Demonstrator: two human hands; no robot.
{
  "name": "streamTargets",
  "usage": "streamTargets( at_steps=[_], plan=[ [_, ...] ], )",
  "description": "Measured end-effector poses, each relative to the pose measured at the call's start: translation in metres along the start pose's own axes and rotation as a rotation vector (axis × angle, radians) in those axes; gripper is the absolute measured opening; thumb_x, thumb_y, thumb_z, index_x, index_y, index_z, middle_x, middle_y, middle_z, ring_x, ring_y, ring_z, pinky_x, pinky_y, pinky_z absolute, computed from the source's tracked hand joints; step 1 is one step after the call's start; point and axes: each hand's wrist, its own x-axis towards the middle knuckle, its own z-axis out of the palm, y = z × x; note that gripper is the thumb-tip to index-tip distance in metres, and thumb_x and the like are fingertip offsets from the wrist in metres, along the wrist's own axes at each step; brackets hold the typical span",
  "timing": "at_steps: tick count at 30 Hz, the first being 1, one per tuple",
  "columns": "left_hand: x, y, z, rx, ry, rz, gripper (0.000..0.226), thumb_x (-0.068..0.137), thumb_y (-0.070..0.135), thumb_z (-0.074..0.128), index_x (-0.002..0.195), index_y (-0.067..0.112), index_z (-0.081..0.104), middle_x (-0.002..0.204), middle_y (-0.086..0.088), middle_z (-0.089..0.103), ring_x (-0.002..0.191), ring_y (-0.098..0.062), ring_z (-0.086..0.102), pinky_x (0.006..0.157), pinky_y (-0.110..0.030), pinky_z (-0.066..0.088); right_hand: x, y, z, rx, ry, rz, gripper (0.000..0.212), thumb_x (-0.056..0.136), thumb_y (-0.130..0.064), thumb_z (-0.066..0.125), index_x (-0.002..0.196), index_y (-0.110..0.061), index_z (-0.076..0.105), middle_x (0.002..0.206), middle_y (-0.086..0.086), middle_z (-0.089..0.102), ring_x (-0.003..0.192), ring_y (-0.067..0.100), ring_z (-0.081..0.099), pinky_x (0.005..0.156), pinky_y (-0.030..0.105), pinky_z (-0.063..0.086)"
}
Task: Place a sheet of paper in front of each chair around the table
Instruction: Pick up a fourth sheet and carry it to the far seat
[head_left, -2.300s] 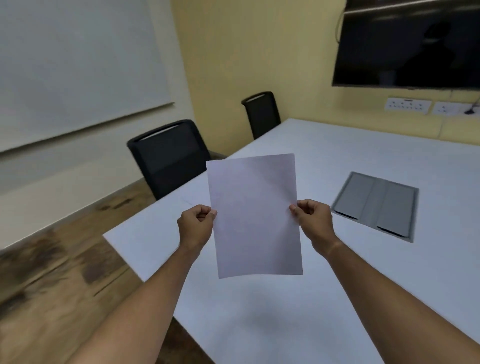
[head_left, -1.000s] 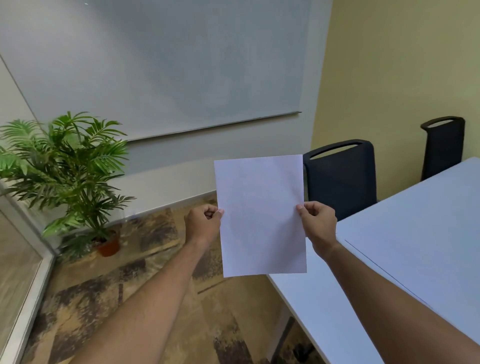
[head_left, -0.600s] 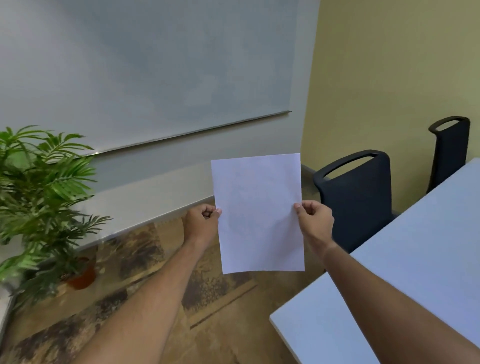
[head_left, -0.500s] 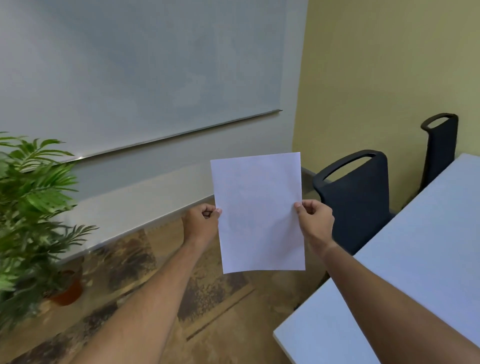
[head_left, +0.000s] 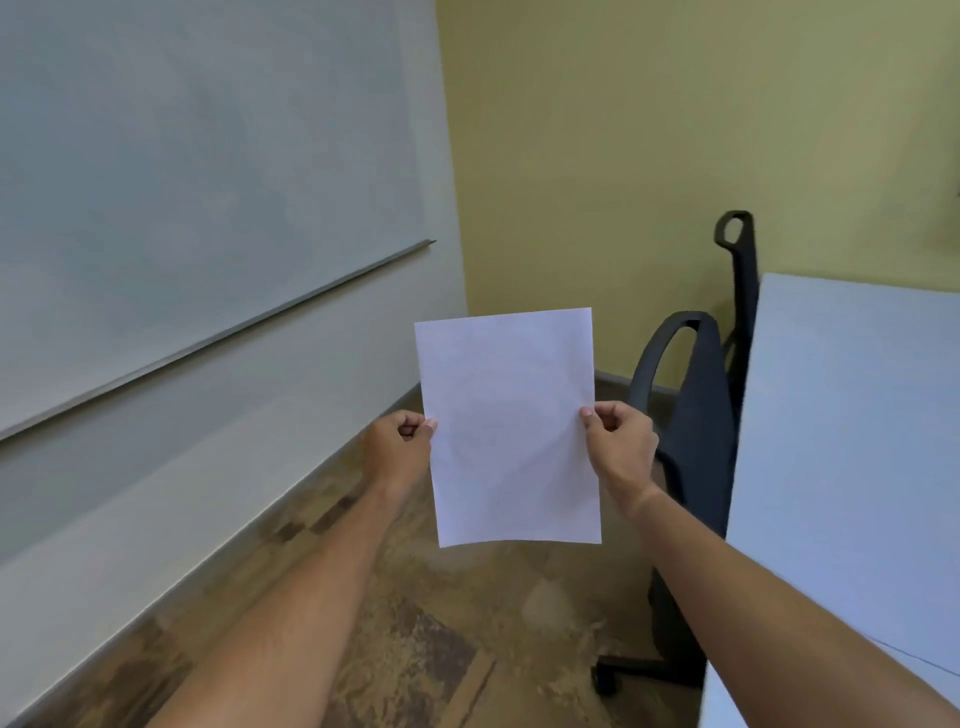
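Head view, looking forward and down along the left flank of a meeting room. Largest in frame is the grey-white wall (head_left: 156, 467) on the left, carrying a pale board (head_left: 197, 156) with a dark lower rail that slopes up toward the far corner. A yellow wall (head_left: 649, 130) closes the far end. Patterned brown flooring (head_left: 441, 649) runs between wall and furniture. The white table (head_left: 852, 441) fills the right side, its long left edge running from near to far. Two dark chairs stand against that edge: the near chair (head_left: 696, 415) just right of the paper, its wheeled base visible low down, and the far chair (head_left: 740, 249) beyond it, seen almost edge-on. Both bare forearms reach in from the near edge. The sheet of paper (head_left: 509, 426) is held upright in the air over the floor, left of the table and clear of it. The left hand (head_left: 397, 449) pinches the sheet's left edge between thumb and curled fingers; the right hand (head_left: 621, 447) pinches the right edge likewise.
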Motion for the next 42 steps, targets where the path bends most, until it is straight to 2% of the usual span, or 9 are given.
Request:
streamTargets(
  at_steps=[4, 9, 14, 17, 23, 29, 36, 37, 42],
  plan=[
    [0.033, 0.000, 0.013, -0.020, -0.033, 0.025, 0.029, 0.087, 0.015, 0.071, 0.064, 0.028, 0.060, 0.065, 0.014, 0.061, 0.059, 0.002, 0.056, 0.051, 0.001, 0.037, 0.022, -0.006, 0.016, -0.009, 0.042, -0.002, 0.022, 0.093, -0.021, 0.065, 0.074, -0.031, 0.063, 0.077, -0.013, 0.066, 0.074, 0.002, 0.061, 0.061, 0.015, 0.043],
    [0.120, 0.004, 0.066, -0.010, -0.084, 0.068, 0.015, 0.088, 0.017, 0.070, 0.073, 0.017, 0.065, 0.066, 0.011, 0.061, 0.061, 0.000, 0.055, 0.053, -0.003, 0.036, 0.098, -0.003, 0.048, -0.034, 0.167, 0.002, 0.014, 0.093, -0.023, 0.066, 0.079, -0.027, 0.065, 0.078, -0.012, 0.066, 0.079, 0.010, 0.064, 0.076, 0.027, 0.050],
    [0.200, 0.022, 0.130, -0.033, -0.088, 0.086, 0.012, 0.089, 0.015, 0.068, 0.081, 0.006, 0.068, 0.076, -0.005, 0.066, 0.068, -0.015, 0.057, 0.066, -0.020, 0.045, 0.190, -0.008, 0.075, 0.003, 0.243, 0.025, 0.011, 0.092, -0.023, 0.065, 0.082, -0.021, 0.068, 0.078, -0.009, 0.066, 0.083, 0.017, 0.065, 0.081, 0.033, 0.053],
    [0.253, 0.035, 0.172, -0.037, -0.098, 0.095, 0.012, 0.089, 0.018, 0.068, 0.084, 0.007, 0.070, 0.079, -0.006, 0.067, 0.073, -0.018, 0.060, 0.074, -0.028, 0.050, 0.246, -0.012, 0.088, 0.016, 0.276, 0.026, 0.015, 0.092, -0.022, 0.066, 0.077, -0.024, 0.066, 0.075, -0.012, 0.064, 0.079, 0.015, 0.064, 0.078, 0.030, 0.052],
    [0.332, 0.054, 0.261, -0.081, -0.165, 0.132, 0.013, 0.089, 0.020, 0.068, 0.078, 0.015, 0.066, 0.070, 0.009, 0.062, 0.063, -0.003, 0.056, 0.055, -0.013, 0.040, 0.338, -0.001, 0.086, 0.011, 0.357, 0.051, 0.011, 0.093, -0.021, 0.066, 0.082, -0.022, 0.066, 0.078, -0.009, 0.065, 0.078, 0.012, 0.063, 0.079, 0.031, 0.054],
    [0.399, 0.066, 0.362, -0.134, -0.295, 0.152, 0.015, 0.089, 0.021, 0.068, 0.074, 0.019, 0.064, 0.069, 0.011, 0.063, 0.062, -0.001, 0.056, 0.056, -0.014, 0.040, 0.422, 0.017, 0.075, -0.013, 0.471, 0.042, 0.013, 0.092, -0.021, 0.066, 0.079, -0.024, 0.065, 0.080, -0.008, 0.067, 0.076, 0.005, 0.061, 0.065, 0.016, 0.045],
    [0.476, 0.092, 0.498, -0.184, -0.545, 0.254, 0.020, 0.088, 0.019, 0.069, 0.069, 0.022, 0.063, 0.068, 0.008, 0.063, 0.060, -0.005, 0.055, 0.055, -0.012, 0.041, 0.524, 0.041, 0.055, -0.051, 0.672, 0.065, 0.017, 0.092, -0.024, 0.066, 0.077, -0.031, 0.063, 0.078, -0.015, 0.065, 0.076, 0.001, 0.061, 0.065, 0.014, 0.043],
    [0.475, 0.093, 0.500, -0.184, -0.559, 0.258, 0.021, 0.088, 0.019, 0.069, 0.068, 0.022, 0.063, 0.068, 0.008, 0.063, 0.060, -0.005, 0.055, 0.054, -0.010, 0.040, 0.525, 0.042, 0.052, -0.045, 0.672, 0.073, 0.015, 0.092, -0.024, 0.066, 0.078, -0.030, 0.064, 0.078, -0.015, 0.065, 0.076, 0.001, 0.061, 0.064, 0.013, 0.043],
    [0.506, 0.125, 0.593, -0.222, -0.710, 0.307, 0.020, 0.088, 0.018, 0.070, 0.069, 0.022, 0.063, 0.067, 0.009, 0.062, 0.058, 0.000, 0.053, 0.047, 0.000, 0.036, 0.588, 0.058, 0.028, -0.067, 0.864, 0.142, 0.008, 0.091, -0.025, 0.067, 0.084, -0.023, 0.068, 0.079, -0.013, 0.067, 0.078, 0.005, 0.063, 0.076, 0.025, 0.051]
  ],
)
